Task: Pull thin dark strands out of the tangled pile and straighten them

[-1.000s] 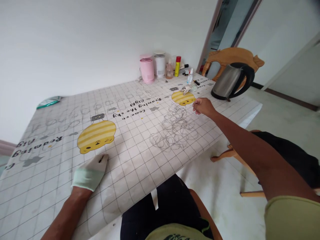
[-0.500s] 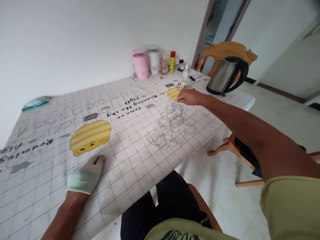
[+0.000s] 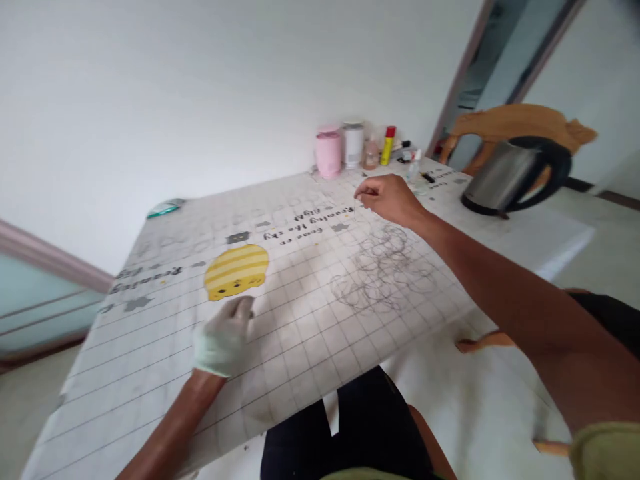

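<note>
My left hand [image 3: 225, 337], in a white glove with a pale green cuff, is closed low over the table just below a printed yellow striped bear [image 3: 237, 272]. Something small and dark shows at its fingertips, too blurred to name. Above the far part of the table, my bare right hand [image 3: 387, 198] has its fingers pinched together; what they hold, if anything, is too small to tell. Tangled dark scribbled loops [image 3: 383, 270] lie on the grid-patterned table cover [image 3: 295, 327], nearer to me than my right hand.
Along the wall stand a pink canister [image 3: 329, 153], a white canister [image 3: 353, 145], a yellow can with a red cap [image 3: 387, 146] and small bottles. A steel kettle [image 3: 503, 175] is at the right, before a wooden chair [image 3: 520, 120]. A green-white packet [image 3: 166, 208] lies far left.
The view has swung left, so the table appears further right. My right hand has moved left over the table and up from the far printed bear. My left hand remains near the closer bear.
</note>
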Motion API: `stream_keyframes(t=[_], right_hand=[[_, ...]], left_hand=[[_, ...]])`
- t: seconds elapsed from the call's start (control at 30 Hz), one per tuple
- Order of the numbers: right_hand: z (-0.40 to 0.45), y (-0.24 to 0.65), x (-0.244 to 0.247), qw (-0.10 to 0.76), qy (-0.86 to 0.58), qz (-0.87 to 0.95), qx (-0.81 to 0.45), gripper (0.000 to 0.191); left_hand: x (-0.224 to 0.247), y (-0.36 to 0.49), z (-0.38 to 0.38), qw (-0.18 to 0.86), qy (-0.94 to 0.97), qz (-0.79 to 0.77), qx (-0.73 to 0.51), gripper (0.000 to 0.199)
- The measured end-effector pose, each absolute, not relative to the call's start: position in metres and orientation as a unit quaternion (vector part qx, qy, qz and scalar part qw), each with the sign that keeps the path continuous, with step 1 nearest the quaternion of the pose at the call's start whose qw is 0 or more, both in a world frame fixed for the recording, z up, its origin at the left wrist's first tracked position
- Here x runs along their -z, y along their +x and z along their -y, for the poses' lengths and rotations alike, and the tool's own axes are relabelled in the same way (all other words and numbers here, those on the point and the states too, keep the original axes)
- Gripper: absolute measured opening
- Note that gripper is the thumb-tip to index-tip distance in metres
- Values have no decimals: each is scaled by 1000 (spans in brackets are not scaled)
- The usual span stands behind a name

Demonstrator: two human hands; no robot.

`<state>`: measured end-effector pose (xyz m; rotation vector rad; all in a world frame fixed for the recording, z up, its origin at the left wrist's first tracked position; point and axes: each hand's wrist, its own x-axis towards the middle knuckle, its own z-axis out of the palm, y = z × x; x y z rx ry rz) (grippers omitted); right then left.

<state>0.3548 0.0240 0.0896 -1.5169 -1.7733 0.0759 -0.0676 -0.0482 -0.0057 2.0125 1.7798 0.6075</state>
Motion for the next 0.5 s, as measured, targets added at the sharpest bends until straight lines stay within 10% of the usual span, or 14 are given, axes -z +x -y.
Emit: stream_keyframes(t=[0.23,0.5], right_hand=[[-10,225,-63,616,-519,551,-218,14],[0,167,-50,621,-482,565,-250,14]], left_hand=[[-31,-14,53,454,630,-505,-377,40],[-34,-22,25,506,463,-475,-552,36]])
